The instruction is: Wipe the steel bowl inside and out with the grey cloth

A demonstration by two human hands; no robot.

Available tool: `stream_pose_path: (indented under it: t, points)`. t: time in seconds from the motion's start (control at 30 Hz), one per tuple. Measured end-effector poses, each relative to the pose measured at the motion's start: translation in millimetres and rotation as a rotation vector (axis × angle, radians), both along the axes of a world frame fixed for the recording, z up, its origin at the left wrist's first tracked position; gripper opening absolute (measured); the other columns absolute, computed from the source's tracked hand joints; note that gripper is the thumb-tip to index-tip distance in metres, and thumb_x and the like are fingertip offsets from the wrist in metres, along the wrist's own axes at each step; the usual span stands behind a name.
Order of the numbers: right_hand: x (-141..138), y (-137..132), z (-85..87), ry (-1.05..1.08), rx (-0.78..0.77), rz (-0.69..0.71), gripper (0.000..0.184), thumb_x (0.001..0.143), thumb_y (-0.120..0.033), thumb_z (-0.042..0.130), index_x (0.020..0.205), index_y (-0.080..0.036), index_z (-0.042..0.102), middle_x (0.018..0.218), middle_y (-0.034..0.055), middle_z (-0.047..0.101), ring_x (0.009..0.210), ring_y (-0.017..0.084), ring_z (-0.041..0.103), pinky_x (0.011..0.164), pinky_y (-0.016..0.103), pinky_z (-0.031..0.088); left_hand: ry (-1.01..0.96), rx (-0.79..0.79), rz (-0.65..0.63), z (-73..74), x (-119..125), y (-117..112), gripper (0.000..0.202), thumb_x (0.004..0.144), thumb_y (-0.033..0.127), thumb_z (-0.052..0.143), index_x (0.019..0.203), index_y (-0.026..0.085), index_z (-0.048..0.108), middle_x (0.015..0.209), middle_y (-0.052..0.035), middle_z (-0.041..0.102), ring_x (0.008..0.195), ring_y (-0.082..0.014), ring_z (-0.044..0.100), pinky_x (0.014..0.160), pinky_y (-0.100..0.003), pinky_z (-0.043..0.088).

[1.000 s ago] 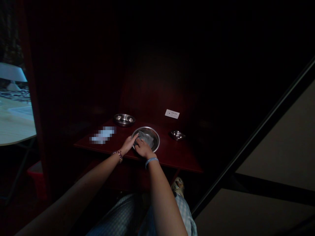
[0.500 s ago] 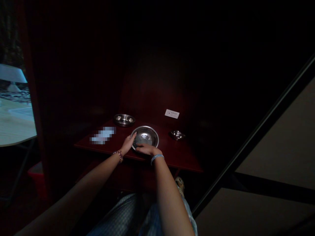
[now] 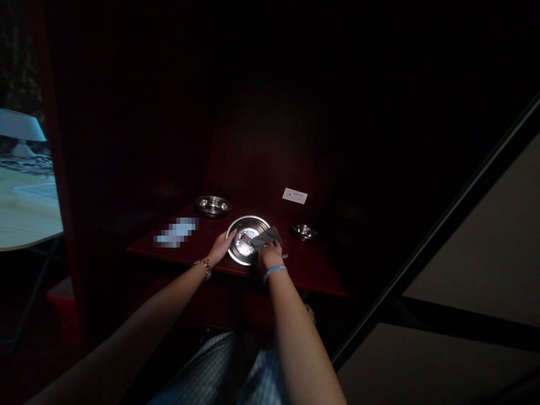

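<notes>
A shiny steel bowl (image 3: 239,254) sits near the front edge of a dark red table. My left hand (image 3: 221,247) grips its left rim, thumb over the inside. At the right side of the bowl, my right hand (image 3: 270,256) is closed on a dark grey cloth (image 3: 266,238), part of which lies over the right rim and inside. A second steel bowl (image 3: 213,207) stands behind on the left. To the right rests a smaller steel bowl (image 3: 304,232). Neither of these two is touched.
The dark red tabletop (image 3: 312,270) meets a back wall with a white socket plate (image 3: 295,196). A blurred pale item (image 3: 176,232) lies at the left. Farther left are a light wooden table (image 3: 29,219), a white lamp (image 3: 21,126) and a red bin (image 3: 65,309).
My right hand has moved from inside the bowl to its right rim, bringing the grey cloth along. The left hand keeps hold of the rim, and the bowl has barely shifted.
</notes>
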State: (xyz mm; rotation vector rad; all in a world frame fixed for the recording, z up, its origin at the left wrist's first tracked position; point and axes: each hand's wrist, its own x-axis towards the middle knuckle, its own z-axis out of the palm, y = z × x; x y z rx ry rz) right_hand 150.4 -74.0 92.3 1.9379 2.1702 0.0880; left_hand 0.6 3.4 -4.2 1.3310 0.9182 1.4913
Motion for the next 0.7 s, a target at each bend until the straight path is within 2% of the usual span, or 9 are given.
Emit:
stream_pose_path:
  t: [0.07,0.1,0.17,0.27,0.37,0.5,0.57,0.7]
  points:
    - [3,2,-3.3,-0.027,0.018,-0.016,0.053,0.074,-0.024,0.064,0.126,-0.020,0.059,0.140,0.0120,0.052,0.140,0.029,0.032,0.117,0.052,0.011,0.009,0.008,0.007,-0.2,0,0,0.066,0.070,0.065,0.059,0.107,0.011,0.068,0.112,-0.0139,0.070,0.106,-0.0281,0.062,0.094,-0.035,0.044]
    - [5,3,-4.6,-0.023,0.025,-0.013,0.053,0.075,-0.023,0.063,0.127,-0.020,0.058,0.143,0.0110,0.049,0.142,0.028,0.028,0.118,0.051,0.009,0.013,0.013,0.014,-0.4,0,0,0.066,0.070,0.065,0.059,0.107,0.011,0.068,0.112,-0.0142,0.070,0.106,-0.0282,0.062,0.094,-0.036,0.044]
    - [6,4,-5.8,-0.018,0.035,0.003,0.053,0.075,-0.022,0.063,0.128,-0.021,0.057,0.145,0.0084,0.045,0.143,0.027,0.026,0.118,0.050,0.007,0.020,0.020,0.025,-1.1,0,1,0.065,0.070,0.065,0.059,0.105,0.011,0.068,0.112,-0.0143,0.070,0.107,-0.0284,0.062,0.094,-0.036,0.043]
    - [3,2,-4.3,-0.021,0.010,-0.006,0.056,0.070,-0.022,0.068,0.125,-0.022,0.059,0.142,0.0088,0.050,0.142,0.029,0.029,0.118,0.051,0.007,0.020,0.019,0.024,-2.3,1,3,0.063,0.069,0.065,0.060,0.103,0.012,0.069,0.109,-0.0138,0.071,0.106,-0.0284,0.063,0.093,-0.036,0.044]
    - [-7,-2,-0.9,0.004,-0.087,-0.025,0.060,0.063,-0.025,0.076,0.121,-0.022,0.062,0.133,0.0113,0.058,0.135,0.032,0.040,0.117,0.051,0.018,0.025,0.007,0.005,-3.5,1,4,0.062,0.070,0.064,0.060,0.103,0.012,0.069,0.107,-0.0139,0.071,0.103,-0.0285,0.063,0.091,-0.037,0.045]
    - [-20,-9,1.8,0.093,-0.192,0.036,0.055,0.065,-0.029,0.075,0.118,-0.019,0.064,0.127,0.0141,0.062,0.121,0.031,0.056,0.101,0.040,0.046,0.027,-0.016,-0.006,-3.8,1,5,0.062,0.070,0.064,0.058,0.103,0.012,0.068,0.104,-0.0135,0.072,0.100,-0.0282,0.064,0.088,-0.036,0.047]
    - [-25,-13,1.8,0.107,-0.181,0.088,0.052,0.069,-0.031,0.073,0.118,-0.016,0.064,0.126,0.0158,0.062,0.117,0.031,0.060,0.095,0.037,0.050,0.015,-0.025,0.007,-2.8,1,4,0.062,0.070,0.064,0.059,0.103,0.012,0.068,0.103,-0.0129,0.072,0.100,-0.0278,0.064,0.088,-0.036,0.047]
    - [-35,-21,0.3,0.155,-0.132,0.164,0.049,0.073,-0.034,0.069,0.117,-0.012,0.064,0.121,0.0172,0.065,0.111,0.030,0.063,0.091,0.035,0.052,-0.010,-0.036,0.046,-0.8,0,3,0.061,0.071,0.063,0.059,0.102,0.011,0.069,0.100,-0.0125,0.073,0.101,-0.0277,0.064,0.090,-0.035,0.046]
